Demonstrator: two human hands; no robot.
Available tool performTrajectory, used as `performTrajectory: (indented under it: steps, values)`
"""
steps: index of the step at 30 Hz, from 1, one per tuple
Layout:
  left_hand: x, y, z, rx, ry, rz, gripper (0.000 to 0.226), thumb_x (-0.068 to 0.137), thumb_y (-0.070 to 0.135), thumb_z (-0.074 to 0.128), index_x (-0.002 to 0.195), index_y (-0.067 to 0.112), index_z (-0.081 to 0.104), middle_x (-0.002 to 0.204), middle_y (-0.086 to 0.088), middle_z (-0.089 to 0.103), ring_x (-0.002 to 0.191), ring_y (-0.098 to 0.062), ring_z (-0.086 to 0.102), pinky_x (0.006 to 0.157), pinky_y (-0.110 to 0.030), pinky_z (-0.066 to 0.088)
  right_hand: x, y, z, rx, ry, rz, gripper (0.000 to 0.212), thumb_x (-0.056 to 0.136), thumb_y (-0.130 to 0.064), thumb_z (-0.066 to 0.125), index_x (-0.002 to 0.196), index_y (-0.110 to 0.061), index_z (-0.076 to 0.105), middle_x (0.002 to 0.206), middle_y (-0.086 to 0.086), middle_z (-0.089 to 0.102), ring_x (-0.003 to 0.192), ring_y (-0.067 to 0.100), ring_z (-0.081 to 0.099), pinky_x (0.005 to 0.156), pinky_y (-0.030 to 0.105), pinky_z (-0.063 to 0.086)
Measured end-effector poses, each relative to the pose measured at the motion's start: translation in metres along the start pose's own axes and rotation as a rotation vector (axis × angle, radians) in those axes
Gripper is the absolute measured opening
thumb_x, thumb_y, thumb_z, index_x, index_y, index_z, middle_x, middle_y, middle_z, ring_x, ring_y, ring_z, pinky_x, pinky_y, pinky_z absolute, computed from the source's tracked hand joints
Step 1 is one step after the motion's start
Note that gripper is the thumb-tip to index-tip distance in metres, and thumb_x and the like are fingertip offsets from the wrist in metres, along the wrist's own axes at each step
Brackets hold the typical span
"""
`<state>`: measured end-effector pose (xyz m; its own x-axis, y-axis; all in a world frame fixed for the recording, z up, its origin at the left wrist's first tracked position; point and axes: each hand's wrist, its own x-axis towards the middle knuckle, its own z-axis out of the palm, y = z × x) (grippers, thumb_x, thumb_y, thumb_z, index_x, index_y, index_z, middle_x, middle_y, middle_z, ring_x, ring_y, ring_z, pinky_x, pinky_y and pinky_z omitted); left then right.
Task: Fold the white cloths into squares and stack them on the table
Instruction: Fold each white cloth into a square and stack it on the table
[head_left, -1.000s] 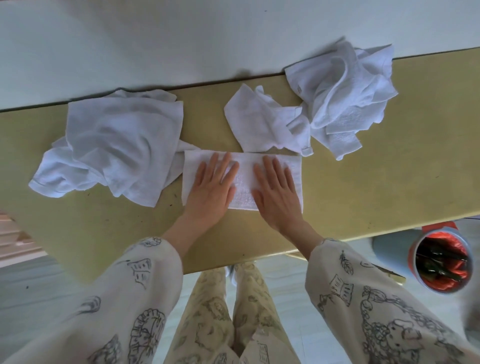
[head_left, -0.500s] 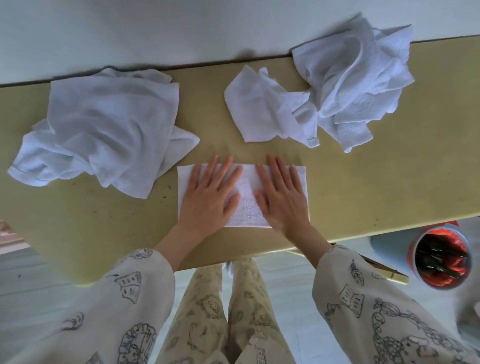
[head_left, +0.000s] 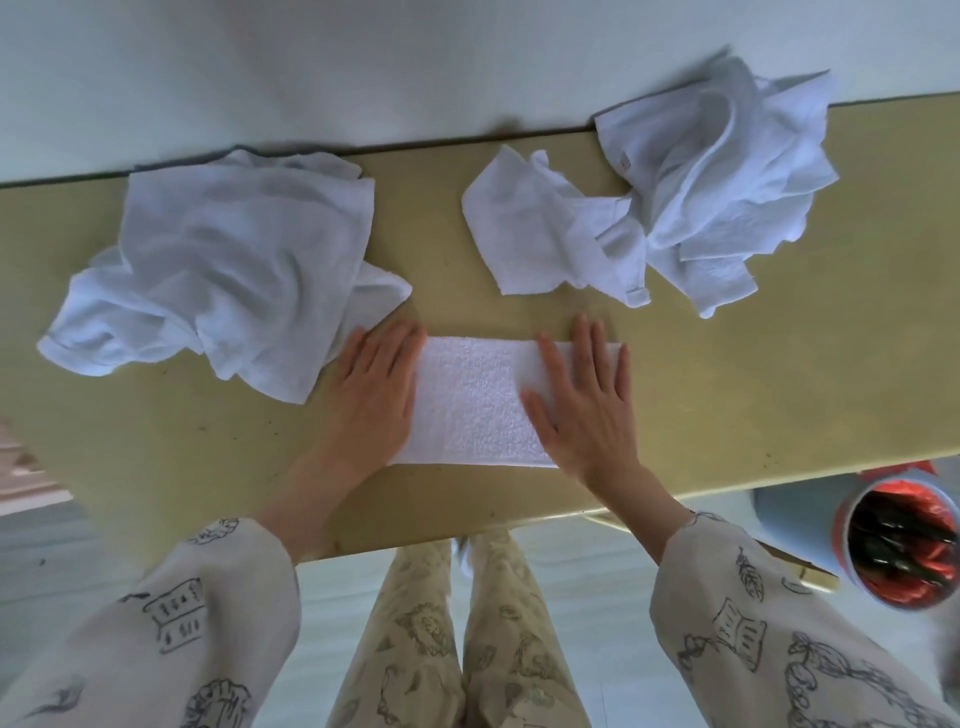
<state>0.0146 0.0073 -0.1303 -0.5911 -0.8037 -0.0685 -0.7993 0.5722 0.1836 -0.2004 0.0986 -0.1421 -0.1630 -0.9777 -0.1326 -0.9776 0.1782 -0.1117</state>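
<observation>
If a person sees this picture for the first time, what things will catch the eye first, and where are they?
First, the two hands, left hand and right hand, pressed flat on the ends of a folded white cloth near the front edge of the yellowish table. Next, the crumpled white cloths behind: a big heap at the left and another heap at the far right. A red-lined bin stands on the floor, lower right.

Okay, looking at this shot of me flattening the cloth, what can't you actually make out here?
All from the head view:
- Ends of the folded cloth: covered by the left hand and right hand.
- Number of cloths in the left pile and right pile: crumpled and overlapping.
- Bin contents: cut off by the right edge, dark.
- Table ends: beyond both side edges.
</observation>
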Motion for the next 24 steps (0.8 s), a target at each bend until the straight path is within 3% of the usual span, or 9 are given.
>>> performTrajectory:
  steps: [3,6,8,10,12,14,17,20,24]
  values:
    - [0.007,-0.006,-0.017,-0.006,0.003,-0.137,0.029,0.086,0.018,0.056,0.114,0.01,0.054,0.106,-0.009,0.059,0.096,-0.03,0.056,0.091,-0.042,0.031,-0.006,-0.02,-0.004,0.075,0.038,-0.027,0.057,0.095,-0.045,0.026,0.146,-0.018,0.02,0.153,0.018,0.018,0.143,0.031,0.012,0.114,0.053,0.005]
    - [0.016,-0.007,-0.03,-0.104,-0.252,-0.321,0.03,0.087,0.032,0.057,0.11,0.014,0.055,0.109,-0.004,0.055,0.108,-0.027,0.042,0.092,-0.039,0.025,-0.015,-0.044,0.001,0.089,0.03,-0.055,0.057,0.095,-0.043,0.029,0.145,-0.017,0.023,0.153,0.015,0.022,0.142,0.03,0.015,0.112,0.057,0.007]
    - [0.022,-0.008,-0.035,-0.143,-0.367,-0.337,0.03,0.086,0.035,0.057,0.106,0.013,0.059,0.106,-0.005,0.057,0.108,-0.026,0.044,0.09,-0.037,0.03,-0.018,-0.051,0.006,0.082,0.003,-0.045,0.058,0.094,-0.044,0.03,0.145,-0.016,0.025,0.153,0.014,0.022,0.141,0.031,0.015,0.111,0.058,0.006]
    - [0.024,-0.008,-0.042,-0.322,-0.441,-0.394,0.026,0.084,0.032,0.06,0.098,0.01,0.06,0.095,-0.005,0.059,0.095,-0.024,0.054,0.078,-0.034,0.041,-0.018,-0.048,0.011,0.074,-0.014,-0.064,0.059,0.094,-0.045,0.028,0.145,-0.016,0.026,0.153,0.013,0.022,0.142,0.03,0.015,0.112,0.057,0.006]
    - [0.017,-0.011,-0.05,-0.521,-0.498,-0.49,0.023,0.084,0.03,0.061,0.094,0.01,0.056,0.085,0.002,0.055,0.081,-0.016,0.053,0.065,-0.025,0.04,-0.015,-0.039,0.013,0.063,-0.024,-0.141,0.058,0.094,-0.046,0.026,0.145,-0.017,0.026,0.152,0.013,0.024,0.142,0.029,0.016,0.113,0.055,0.006]
    - [0.007,-0.015,-0.057,-0.726,-0.53,-0.583,0.025,0.081,0.026,0.067,0.093,0.007,0.054,0.081,0.001,0.056,0.077,-0.016,0.052,0.065,-0.025,0.041,-0.006,-0.031,0.011,0.051,-0.043,-0.239,0.058,0.094,-0.047,0.026,0.144,-0.018,0.025,0.151,0.013,0.028,0.141,0.029,0.021,0.113,0.054,0.006]
    - [-0.008,-0.011,-0.067,-1.035,-0.496,-0.743,0.024,0.077,0.015,0.072,0.089,0.011,0.051,0.089,-0.01,0.064,0.079,-0.022,0.059,0.073,-0.034,0.051,0.005,-0.025,0.002,0.072,-0.038,-0.307,0.056,0.093,-0.045,0.031,0.141,-0.017,0.03,0.148,0.015,0.033,0.138,0.03,0.028,0.113,0.054,0.014]
    - [-0.012,0.0,-0.077,-1.191,-0.403,-0.846,0.023,0.079,0.011,0.07,0.088,0.018,0.051,0.094,-0.012,0.063,0.083,-0.025,0.063,0.079,-0.041,0.055,-0.007,-0.031,-0.011,0.286,0.034,-0.271,0.046,0.093,-0.028,0.038,0.137,-0.013,0.037,0.146,0.017,0.037,0.137,0.031,0.03,0.114,0.05,0.019]
    - [-0.007,0.02,-0.091,-1.34,-0.315,-0.86,0.013,0.083,0.01,0.064,0.085,0.019,0.055,0.093,-0.007,0.061,0.077,-0.021,0.064,0.064,-0.033,0.059,-0.051,-0.044,-0.026,0.577,-0.051,-0.257,0.05,0.085,-0.017,0.045,0.134,-0.009,0.041,0.138,0.009,0.048,0.132,0.021,0.038,0.113,0.048,0.027]
